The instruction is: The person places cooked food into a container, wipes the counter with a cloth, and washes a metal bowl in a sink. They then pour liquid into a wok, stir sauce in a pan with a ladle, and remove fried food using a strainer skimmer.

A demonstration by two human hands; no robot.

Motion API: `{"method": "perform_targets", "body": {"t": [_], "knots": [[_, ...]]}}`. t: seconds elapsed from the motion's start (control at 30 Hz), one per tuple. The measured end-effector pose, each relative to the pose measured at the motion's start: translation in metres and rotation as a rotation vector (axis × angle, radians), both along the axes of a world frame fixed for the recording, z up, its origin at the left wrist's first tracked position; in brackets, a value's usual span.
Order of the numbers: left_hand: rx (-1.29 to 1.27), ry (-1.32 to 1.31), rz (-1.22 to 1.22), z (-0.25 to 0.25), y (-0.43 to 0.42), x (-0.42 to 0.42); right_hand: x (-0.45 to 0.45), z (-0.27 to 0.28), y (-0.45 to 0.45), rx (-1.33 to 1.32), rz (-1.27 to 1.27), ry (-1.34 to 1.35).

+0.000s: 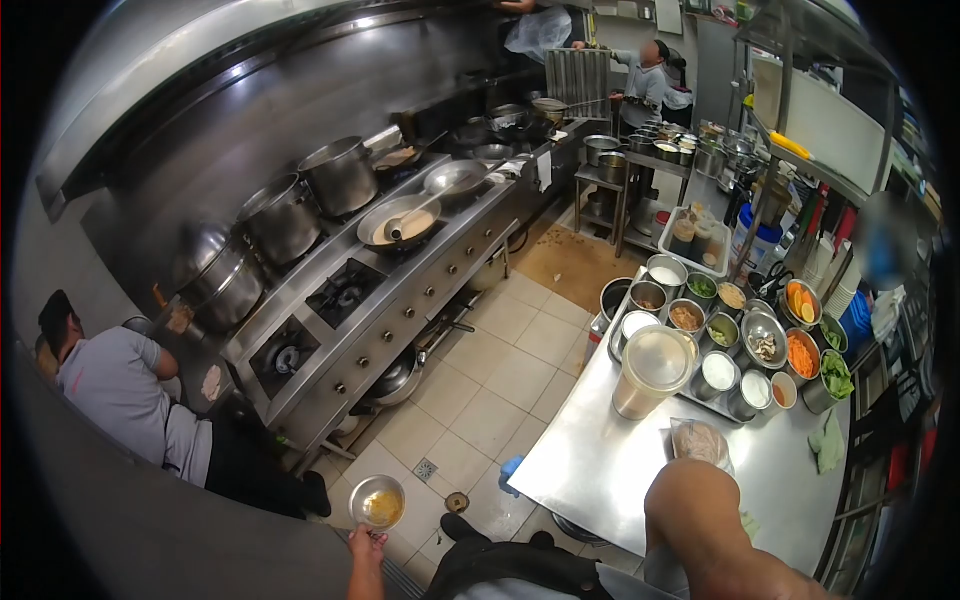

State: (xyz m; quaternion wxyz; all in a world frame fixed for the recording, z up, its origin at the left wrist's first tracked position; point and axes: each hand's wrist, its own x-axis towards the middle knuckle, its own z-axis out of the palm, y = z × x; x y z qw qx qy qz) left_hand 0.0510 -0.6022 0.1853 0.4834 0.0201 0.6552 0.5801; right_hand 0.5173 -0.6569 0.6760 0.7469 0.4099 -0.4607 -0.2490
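My left hand (368, 544) pinches the rim of a shallow metal bowl (362, 512) low over the tiled floor. A little yellow liquid (382, 506) lies in the bowl. My right arm (697, 500) is bent, with its elbow over the steel table (575, 470), and the hand itself is out of the picture. Just beyond that elbow, a clear plastic bag (700, 441) with something brownish in it rests on the table. A tall lidded plastic tub (652, 372) stands behind the bag.
A stove line (350, 365) runs along the left, with large pots (338, 178) and a wok with a ladle (399, 222). Ingredient tins (718, 372) crowd the table. One person (130, 390) bends over at the left; another (645, 85) stands at the back.
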Motion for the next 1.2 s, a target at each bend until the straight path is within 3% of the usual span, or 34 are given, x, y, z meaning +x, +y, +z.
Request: {"method": "perform_targets", "body": {"t": [0.27, 0.33, 0.47, 0.57, 0.67, 0.73, 0.77, 0.87, 1.0, 1.2], "knots": [[-0.019, 0.004, 0.016, -0.008, 0.003, -0.006, 0.004, -0.007, -0.001, 0.016, -0.078, -0.063], [-0.021, -0.016, 0.01, -0.016, 0.003, -0.008, 0.001, -0.008, -0.003, -0.072, 0.105, -0.093], [-0.04, -0.015, 0.015, -0.018, 0.002, -0.006, 0.005, -0.008, 0.001, -0.001, -0.01, -0.028], [-0.016, -0.025, -0.001, -0.015, 0.003, 0.0, 0.001, -0.016, 0.005, -0.057, 0.149, -0.178], [0.044, -0.042, -0.048, -0.014, 0.0, -0.005, -0.005, -0.03, 0.015, 0.038, 0.288, -0.009], [0.044, -0.028, 0.002, -0.001, 0.0, 0.001, -0.005, -0.058, 0.017, -0.608, 0.341, -0.173], [0.029, -0.016, -0.003, 0.005, -0.001, 0.004, -0.007, -0.071, 0.019, -0.602, 0.374, -0.188], [0.004, -0.005, 0.054, 0.004, -0.003, 0.002, -0.015, -0.111, 0.028, -1.028, 0.393, -0.093], [-0.035, -0.013, 0.104, 0.005, -0.011, -0.002, -0.02, -0.14, 0.039, -1.32, 0.46, -0.066], [-0.021, -0.037, 0.155, 0.009, -0.011, 0.001, -0.024, -0.159, 0.048, -1.412, 0.476, -0.103]]}}
